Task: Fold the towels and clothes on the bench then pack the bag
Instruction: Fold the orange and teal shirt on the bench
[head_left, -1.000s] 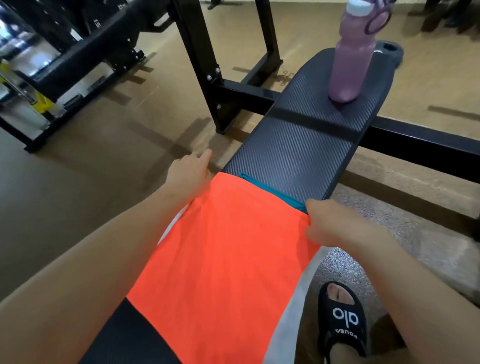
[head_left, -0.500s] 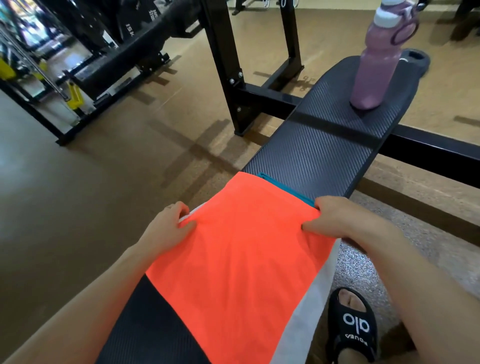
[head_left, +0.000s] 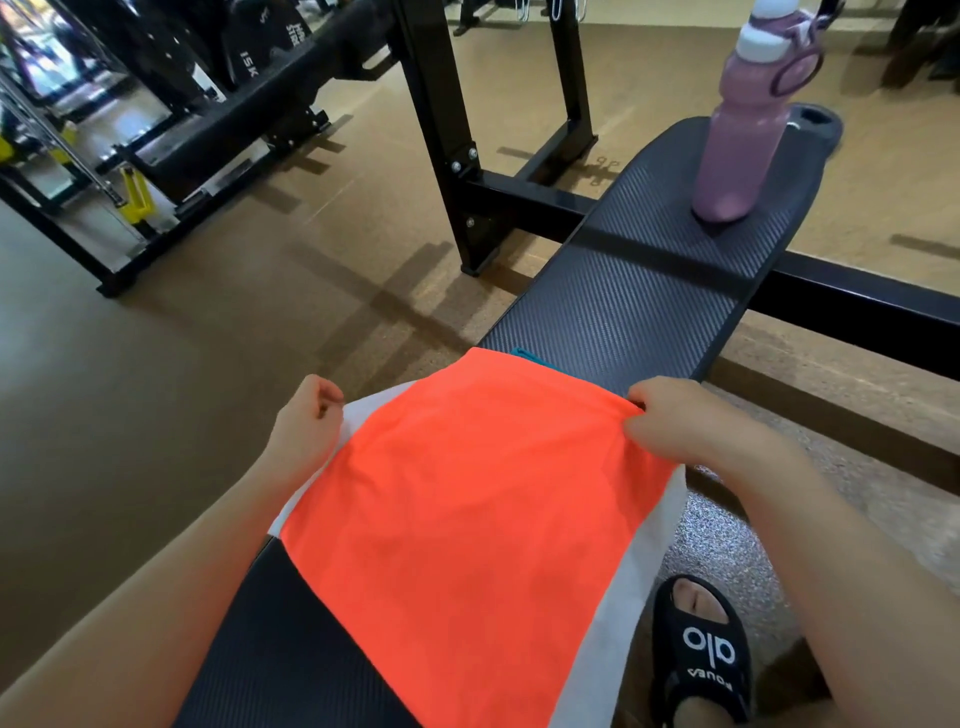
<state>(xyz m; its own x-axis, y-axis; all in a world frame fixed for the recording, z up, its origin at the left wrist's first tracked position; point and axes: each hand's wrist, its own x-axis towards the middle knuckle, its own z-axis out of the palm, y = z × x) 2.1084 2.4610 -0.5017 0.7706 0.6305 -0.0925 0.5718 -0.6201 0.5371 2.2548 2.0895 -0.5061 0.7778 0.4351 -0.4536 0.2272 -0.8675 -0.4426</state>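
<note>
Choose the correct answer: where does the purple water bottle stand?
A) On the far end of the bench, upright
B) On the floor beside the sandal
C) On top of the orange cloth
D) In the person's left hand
A: the purple water bottle stands upright on the far end of the bench, well beyond the orange cloth and both hands.

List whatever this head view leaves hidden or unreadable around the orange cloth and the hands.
- Teal cloth: only a sliver shows; the orange cloth covers the rest.
- White cloth: its middle lies under the orange cloth, its near end is cut by the bottom edge.
- Left hand: fingers curled at the cloth's edge; whether they pinch fabric cannot be told.
- Right hand: fingertips hidden behind its back.
- Bag: not in view.
</note>
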